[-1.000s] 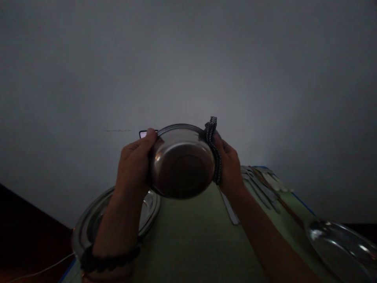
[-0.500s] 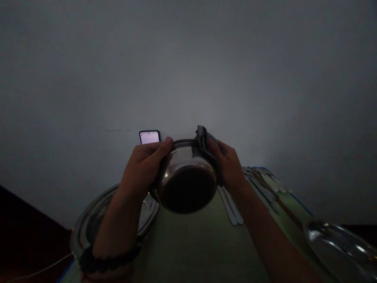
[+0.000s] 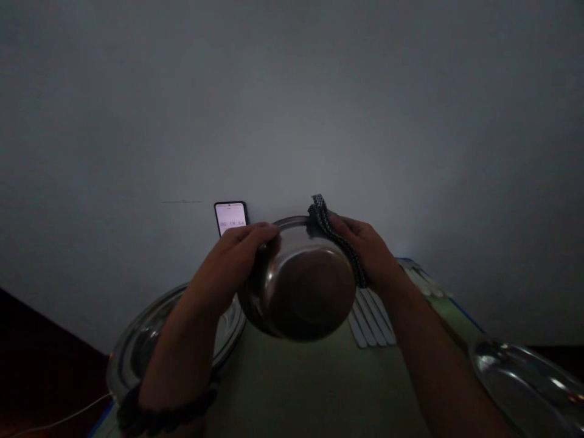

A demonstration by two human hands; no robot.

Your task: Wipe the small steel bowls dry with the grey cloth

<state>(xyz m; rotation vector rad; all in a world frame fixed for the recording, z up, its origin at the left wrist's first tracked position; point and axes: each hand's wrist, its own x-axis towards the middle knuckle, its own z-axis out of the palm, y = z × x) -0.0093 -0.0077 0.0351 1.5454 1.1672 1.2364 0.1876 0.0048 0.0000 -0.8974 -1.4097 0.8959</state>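
A shiny metal bowl [image 3: 310, 292] is held up above the table, tilted so that its underside faces me. My left hand [image 3: 232, 258] grips its left side, thumb along the rim. On the opposite side, my right hand [image 3: 365, 249] presses a black-and-white checked cloth [image 3: 337, 237] against the bowl, with the fingers behind the cloth hidden. The inside of the bowl is out of sight.
A phone [image 3: 230, 216] with a lit screen leans on the wall behind my left hand. Large round metalware [image 3: 123, 340] stands at left. Several flat-handled utensils [image 3: 371, 319], white-handled pieces [image 3: 424, 281] and a shiny metal dish [image 3: 529, 383] lie on the green tabletop [image 3: 292, 389] at right.
The bowl has shifted slightly right and turned, showing more of its underside. Both hands moved with it, still gripping bowl and cloth. More of the phone screen and the flat handles shows.
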